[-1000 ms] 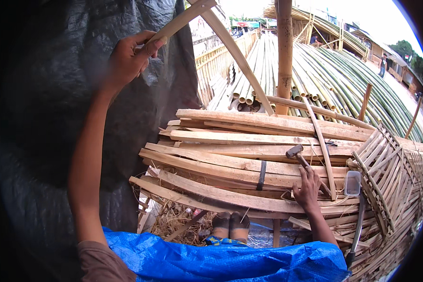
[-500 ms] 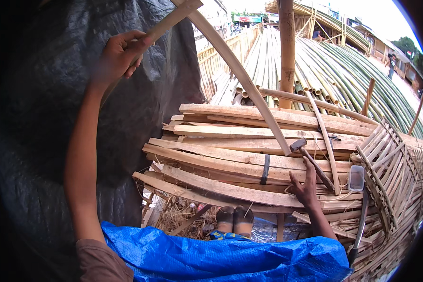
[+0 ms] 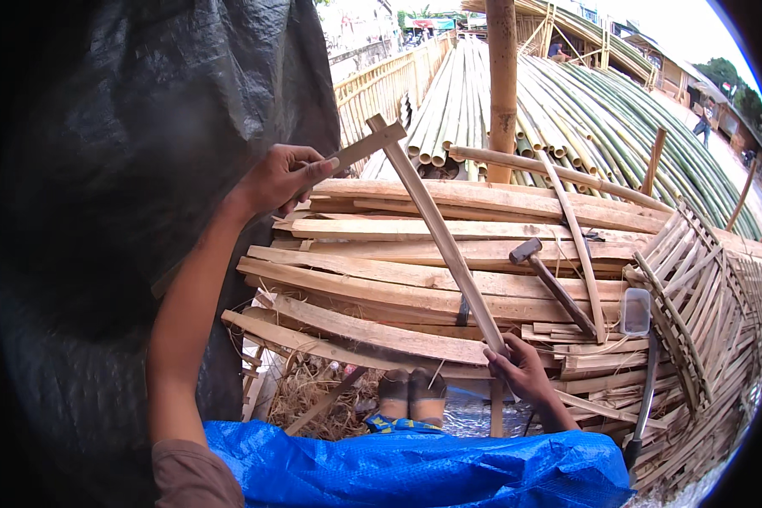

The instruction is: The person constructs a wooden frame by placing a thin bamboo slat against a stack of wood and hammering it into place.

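Observation:
My left hand is closed around a bamboo slat, raised in front of the black tarp. The slat's far end crosses the top of a long bamboo strip; whether the two are joined I cannot tell. That strip slants down to the right, and my right hand grips its lower end, above the front of the stacked bamboo. A hammer lies on the stack beyond my right hand, touched by neither hand.
Split bamboo lengths lie stacked ahead. A clear plastic tub, a long-bladed tool and a woven bamboo panel are at right. Black tarp hangs left; blue sheeting covers my lap. Behind a post lie bamboo poles.
My left hand has come down and to the right with the slat. My right hand, fingers spread near the hammer before, has moved nearer and closed on the long strip's lower end.

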Available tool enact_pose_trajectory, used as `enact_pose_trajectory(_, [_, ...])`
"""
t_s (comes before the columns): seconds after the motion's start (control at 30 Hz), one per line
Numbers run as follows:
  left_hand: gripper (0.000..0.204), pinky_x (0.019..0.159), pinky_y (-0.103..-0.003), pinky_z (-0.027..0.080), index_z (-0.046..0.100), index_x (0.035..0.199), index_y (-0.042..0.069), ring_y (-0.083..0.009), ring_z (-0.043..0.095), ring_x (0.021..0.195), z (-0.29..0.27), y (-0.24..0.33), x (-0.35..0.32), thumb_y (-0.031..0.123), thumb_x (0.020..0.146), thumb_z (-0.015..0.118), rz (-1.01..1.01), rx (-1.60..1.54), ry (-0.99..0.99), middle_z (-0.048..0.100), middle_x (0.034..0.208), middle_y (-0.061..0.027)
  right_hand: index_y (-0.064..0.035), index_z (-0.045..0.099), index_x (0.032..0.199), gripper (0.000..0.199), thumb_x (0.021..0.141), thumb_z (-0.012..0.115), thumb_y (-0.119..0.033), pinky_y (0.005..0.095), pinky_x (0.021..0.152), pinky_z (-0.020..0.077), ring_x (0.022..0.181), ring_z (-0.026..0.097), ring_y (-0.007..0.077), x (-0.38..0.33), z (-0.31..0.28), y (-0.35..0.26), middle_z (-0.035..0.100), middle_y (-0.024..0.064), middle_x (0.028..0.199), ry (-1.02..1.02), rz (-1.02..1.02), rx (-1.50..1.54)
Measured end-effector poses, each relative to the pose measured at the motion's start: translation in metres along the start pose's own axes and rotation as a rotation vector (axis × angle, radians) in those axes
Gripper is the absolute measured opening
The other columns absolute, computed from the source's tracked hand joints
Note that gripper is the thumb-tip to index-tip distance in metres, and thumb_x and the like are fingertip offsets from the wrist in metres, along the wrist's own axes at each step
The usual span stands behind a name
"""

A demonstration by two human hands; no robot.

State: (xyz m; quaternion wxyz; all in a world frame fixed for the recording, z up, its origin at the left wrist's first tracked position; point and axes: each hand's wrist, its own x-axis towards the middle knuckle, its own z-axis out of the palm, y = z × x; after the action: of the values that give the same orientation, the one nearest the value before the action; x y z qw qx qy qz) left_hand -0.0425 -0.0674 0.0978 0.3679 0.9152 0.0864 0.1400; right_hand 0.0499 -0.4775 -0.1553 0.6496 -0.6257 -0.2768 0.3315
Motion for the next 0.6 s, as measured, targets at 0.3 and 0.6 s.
enact_pose_trajectory(0.3, [0.040,0.048,-0.023,0.043,0.061,0.118,0.002,-0.0030,0.050,0.056,0.057,-0.054,-0.006,0.031,0.092,0.071,-0.133,0.080,-0.013,0.059,0.070,0.0007,0.0005,0.061,0.112,0.028,0.095,0.069,-0.019,0.0207,0.050,0.0335,0.061,0.046,0.0021,-0.024,0.012,0.036,0.055,-0.0042,0.070,0.151,0.061,-0.030])
enact_pose_trajectory(0.6, [0.046,0.053,-0.028,0.045,0.066,0.113,0.001,-0.0083,0.054,0.058,0.057,-0.053,-0.010,0.037,0.087,0.075,-0.126,0.166,0.019,0.064,0.072,-0.0055,0.0000,0.060,0.114,0.025,0.096,0.066,-0.016,0.0204,0.049,0.0331,0.059,0.045,0.0025,-0.033,0.029,0.044,0.055,-0.0036,0.069,0.133,0.086,0.030])
